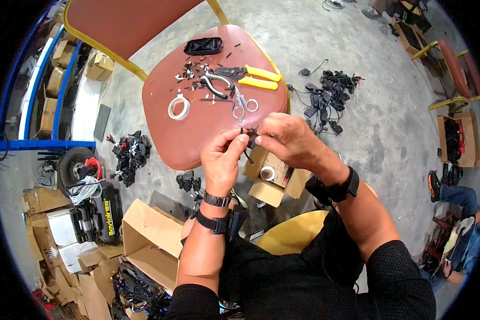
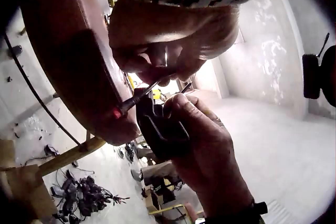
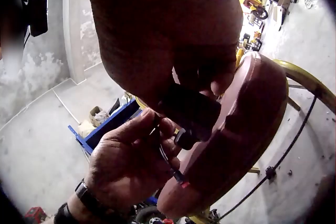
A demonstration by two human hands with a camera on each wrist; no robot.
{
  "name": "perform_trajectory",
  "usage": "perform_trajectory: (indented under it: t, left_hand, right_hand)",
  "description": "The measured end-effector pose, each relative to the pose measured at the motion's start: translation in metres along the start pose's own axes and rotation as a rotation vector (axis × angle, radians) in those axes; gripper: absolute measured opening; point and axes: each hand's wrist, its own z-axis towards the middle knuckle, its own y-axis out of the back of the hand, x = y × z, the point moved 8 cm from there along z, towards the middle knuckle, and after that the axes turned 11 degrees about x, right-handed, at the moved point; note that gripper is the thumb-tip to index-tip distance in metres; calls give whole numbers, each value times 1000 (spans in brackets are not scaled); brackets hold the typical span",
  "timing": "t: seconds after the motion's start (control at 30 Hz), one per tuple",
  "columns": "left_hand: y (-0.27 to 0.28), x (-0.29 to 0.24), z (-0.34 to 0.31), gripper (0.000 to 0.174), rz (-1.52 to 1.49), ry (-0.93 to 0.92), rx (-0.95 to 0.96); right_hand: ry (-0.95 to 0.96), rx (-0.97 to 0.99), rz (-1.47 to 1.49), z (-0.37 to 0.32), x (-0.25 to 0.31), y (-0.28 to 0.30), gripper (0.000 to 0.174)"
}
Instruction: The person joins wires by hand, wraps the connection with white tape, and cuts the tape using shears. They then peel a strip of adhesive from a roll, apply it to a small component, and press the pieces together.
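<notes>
My left hand pinches a thin dark cable between thumb and fingers, over the near edge of the red-brown chair seat. Beside it, my right hand grips a small black housing, with its thumb bent along one side. The cable hangs down beneath the left fingers and ends in a red-tipped connector. Both hands are close together, and the fingers partly hide where cable and housing meet.
On the seat lie yellow-handled pliers, smaller pliers, scissors, a tape roll, a black tray and small scraps. Bundled black cables lie on the floor, with an open cardboard box below my hands.
</notes>
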Motion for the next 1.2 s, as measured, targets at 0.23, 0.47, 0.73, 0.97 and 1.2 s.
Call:
perform_trajectory:
  t: [0.23, 0.47, 0.73, 0.97, 1.2]
  left_hand:
    - [0, 1, -2, 13, 68, -11, -8]
    - [-3, 2, -4, 13, 5, 7, -26]
    - [-4, -3, -3, 14, -24, -53, -20]
    - [-3, -4, -4, 17, -74, -62, -6]
    - [-6, -5, -4, 13, -116, -79, -7]
  right_hand:
    - [27, -22, 2, -1, 4, -1, 16]
    - [7, -32, 4, -1, 4, -2, 15]
    - [6, -60, 85, 0, 6, -1, 13]
    - [4, -73, 118, 0, 9, -3, 13]
    - [5, -87, 114, 0, 13, -5, 16]
